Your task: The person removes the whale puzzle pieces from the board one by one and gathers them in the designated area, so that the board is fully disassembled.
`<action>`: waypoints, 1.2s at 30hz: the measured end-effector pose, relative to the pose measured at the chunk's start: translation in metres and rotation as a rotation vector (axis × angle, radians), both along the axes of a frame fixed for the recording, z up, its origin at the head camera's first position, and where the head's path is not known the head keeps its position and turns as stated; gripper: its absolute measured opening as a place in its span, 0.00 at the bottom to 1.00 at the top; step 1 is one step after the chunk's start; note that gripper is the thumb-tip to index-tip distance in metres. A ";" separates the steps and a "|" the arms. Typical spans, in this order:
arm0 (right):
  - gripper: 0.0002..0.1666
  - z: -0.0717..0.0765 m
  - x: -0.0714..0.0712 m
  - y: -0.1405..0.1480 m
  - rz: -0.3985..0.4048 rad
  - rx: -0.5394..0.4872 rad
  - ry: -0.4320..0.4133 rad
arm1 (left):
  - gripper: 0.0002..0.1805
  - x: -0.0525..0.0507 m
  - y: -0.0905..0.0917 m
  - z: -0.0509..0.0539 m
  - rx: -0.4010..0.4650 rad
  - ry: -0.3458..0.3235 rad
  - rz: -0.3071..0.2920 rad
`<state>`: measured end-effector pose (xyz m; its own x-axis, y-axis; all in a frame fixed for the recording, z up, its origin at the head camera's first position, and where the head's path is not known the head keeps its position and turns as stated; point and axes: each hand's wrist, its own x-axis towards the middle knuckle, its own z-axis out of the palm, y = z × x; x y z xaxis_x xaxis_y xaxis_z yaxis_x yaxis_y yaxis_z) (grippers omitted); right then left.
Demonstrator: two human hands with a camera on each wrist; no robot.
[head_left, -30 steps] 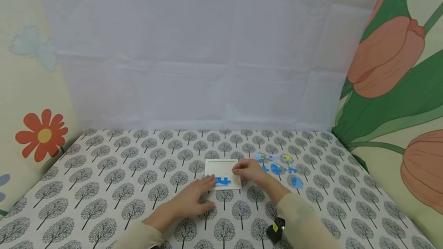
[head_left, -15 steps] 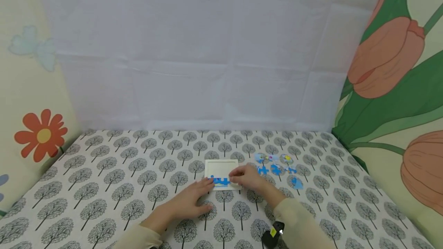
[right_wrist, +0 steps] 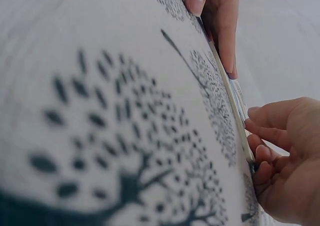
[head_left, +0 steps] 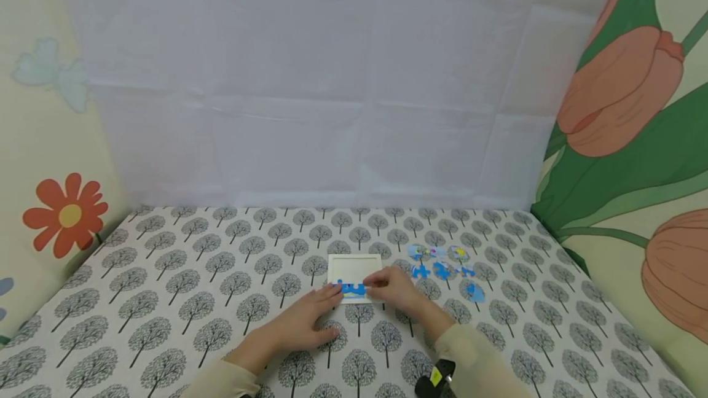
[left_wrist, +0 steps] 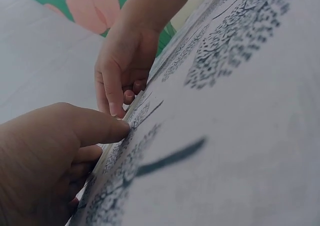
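Observation:
A white tray-like frame (head_left: pixel 354 260) lies flat on the table with a row of blue jigsaw puzzle pieces (head_left: pixel 353 290) along its near side. My left hand (head_left: pixel 311 319) rests at the frame's left edge, fingers fairly straight, fingertips beside the blue row, thumb apart on the cloth. At the right end of that row, my right hand (head_left: pixel 395 288) pinches a puzzle piece between thumb and index finger; the hand hides most of it. In the right wrist view, the right thumb and finger (right_wrist: pixel 270 117) meet at the frame's edge (right_wrist: pixel 240 118), the other fingers curled.
Several loose puzzle pieces (head_left: pixel 441 271) lie right of the frame, some blue, one with a yellow shape (head_left: pixel 460 253). One blue piece (head_left: pixel 474 293) lies nearer. A tree-print cloth (head_left: pixel 221 312) covers the table; a white sheet (head_left: pixel 304 109) hangs behind.
My right hand has moved slightly left and down, from above the frame's right side to the end of the blue row. The left hand has stayed nearly still.

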<state>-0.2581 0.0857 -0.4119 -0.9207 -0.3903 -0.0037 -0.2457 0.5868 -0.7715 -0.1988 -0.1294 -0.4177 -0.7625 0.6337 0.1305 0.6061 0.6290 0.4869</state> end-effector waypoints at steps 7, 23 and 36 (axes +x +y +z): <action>0.10 -0.002 0.001 -0.002 0.009 0.007 0.058 | 0.34 0.001 0.001 0.002 -0.018 0.005 -0.010; 0.07 -0.003 0.003 -0.006 -0.027 -0.073 0.031 | 0.34 0.002 -0.001 0.002 -0.036 0.002 -0.003; 0.04 -0.001 0.001 -0.007 0.003 -0.136 0.087 | 0.35 0.001 -0.001 0.001 -0.027 0.030 -0.019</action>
